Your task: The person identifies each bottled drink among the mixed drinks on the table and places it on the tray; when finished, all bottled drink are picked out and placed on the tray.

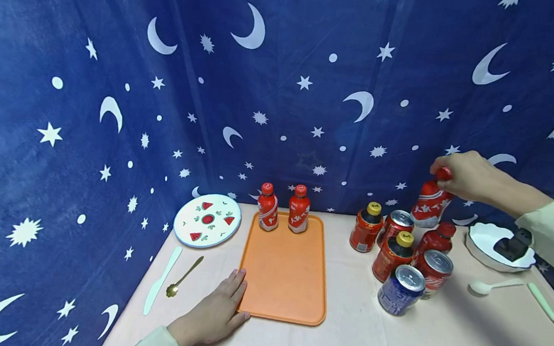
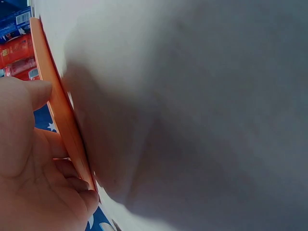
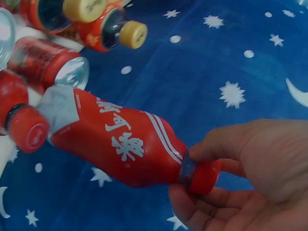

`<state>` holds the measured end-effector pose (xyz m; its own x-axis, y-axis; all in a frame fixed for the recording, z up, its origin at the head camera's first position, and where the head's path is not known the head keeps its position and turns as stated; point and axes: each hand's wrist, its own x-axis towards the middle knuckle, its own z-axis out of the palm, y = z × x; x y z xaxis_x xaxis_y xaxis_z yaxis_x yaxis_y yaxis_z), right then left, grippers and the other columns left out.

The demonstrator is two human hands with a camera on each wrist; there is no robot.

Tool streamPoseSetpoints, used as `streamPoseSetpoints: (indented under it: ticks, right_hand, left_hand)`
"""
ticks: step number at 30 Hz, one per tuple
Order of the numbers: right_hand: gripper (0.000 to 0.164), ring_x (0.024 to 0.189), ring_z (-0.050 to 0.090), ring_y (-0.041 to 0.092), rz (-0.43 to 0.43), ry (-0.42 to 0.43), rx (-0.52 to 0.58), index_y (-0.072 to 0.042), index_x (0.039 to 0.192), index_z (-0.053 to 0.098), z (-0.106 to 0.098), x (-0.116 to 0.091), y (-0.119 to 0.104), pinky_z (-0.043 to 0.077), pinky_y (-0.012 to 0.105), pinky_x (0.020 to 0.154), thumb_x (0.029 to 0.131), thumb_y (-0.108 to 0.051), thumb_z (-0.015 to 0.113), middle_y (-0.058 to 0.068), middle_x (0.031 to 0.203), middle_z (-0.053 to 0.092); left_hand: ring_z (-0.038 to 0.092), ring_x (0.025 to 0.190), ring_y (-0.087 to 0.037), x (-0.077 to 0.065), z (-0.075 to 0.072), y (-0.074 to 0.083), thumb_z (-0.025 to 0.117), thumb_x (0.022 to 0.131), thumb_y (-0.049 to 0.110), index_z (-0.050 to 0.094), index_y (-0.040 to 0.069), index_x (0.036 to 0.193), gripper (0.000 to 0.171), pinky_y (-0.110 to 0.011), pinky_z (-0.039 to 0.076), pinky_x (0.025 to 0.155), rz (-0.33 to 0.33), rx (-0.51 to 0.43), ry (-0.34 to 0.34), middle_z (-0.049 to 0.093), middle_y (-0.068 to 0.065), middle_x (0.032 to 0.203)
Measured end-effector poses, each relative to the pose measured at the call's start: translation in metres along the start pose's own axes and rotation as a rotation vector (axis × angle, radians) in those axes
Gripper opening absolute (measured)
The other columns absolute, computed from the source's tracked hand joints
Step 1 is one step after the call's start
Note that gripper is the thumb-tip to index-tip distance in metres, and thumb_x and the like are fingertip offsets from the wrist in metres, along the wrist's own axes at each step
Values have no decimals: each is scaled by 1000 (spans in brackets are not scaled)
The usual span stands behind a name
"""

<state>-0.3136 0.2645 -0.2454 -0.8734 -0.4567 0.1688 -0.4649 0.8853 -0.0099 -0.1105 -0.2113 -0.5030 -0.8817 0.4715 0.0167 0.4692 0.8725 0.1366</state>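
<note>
My right hand (image 1: 469, 174) pinches a red cola bottle (image 3: 125, 139) by its neck, just under the red cap. The bottle hangs tilted in the air behind the cans, its base close to a red can (image 3: 50, 62). At the near left corner of the orange tray (image 1: 283, 282), my left hand (image 1: 214, 309) touches the rim, fingers laid along the left side and thumb by the near edge. Two similar red bottles, a left one (image 1: 269, 207) and a right one (image 1: 299, 210), stand upright at the tray's far end.
Right of the tray stand yellow-capped bottles (image 1: 366, 229), a blue can (image 1: 401, 291), a red-white can (image 1: 435, 272) and another red bottle (image 1: 435, 240). A white bowl (image 1: 478, 254), spoon (image 1: 483, 287) and green-handled utensil (image 1: 542, 301) lie farther right. Left are a plate (image 1: 190, 220), knife (image 1: 161, 283) and gold spoon (image 1: 186, 275).
</note>
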Motion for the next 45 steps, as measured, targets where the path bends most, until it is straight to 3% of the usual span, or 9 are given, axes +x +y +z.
streamPoseSetpoints:
  ticks: [16,26,36,45]
  right_hand:
    - [26,72,59,28,-109,-7,54,-1,96,65,-19,3,-68,55,46,64,72,0,72,18,89,65]
    - [23,71,59,21,-216,-18,99,-4,95,67,-19,23,-114,55,38,61,72,-1,72,12,88,67]
    - [23,67,57,16,-266,-108,135,-8,97,67,15,59,-161,51,27,56,74,-8,71,5,83,65]
    - [20,67,56,16,-357,-93,173,-7,92,69,55,90,-208,49,26,56,73,-7,70,3,79,64]
  left_hand:
    - [16,137,-36,-1,-2,-1,43,94,46,33,-6,138,69,-45,25,108,9,4,24,16,-22,150]
    - [15,138,-35,0,-3,0,42,94,47,33,-4,139,69,-45,24,109,-8,-11,3,15,-20,151]
    - [13,138,-33,0,-1,-2,40,94,48,31,-4,140,70,-44,24,109,-7,-1,-12,15,-19,151]
    - [14,138,-35,1,-1,-1,42,94,47,32,-5,139,70,-45,24,109,-8,-14,1,15,-20,150]
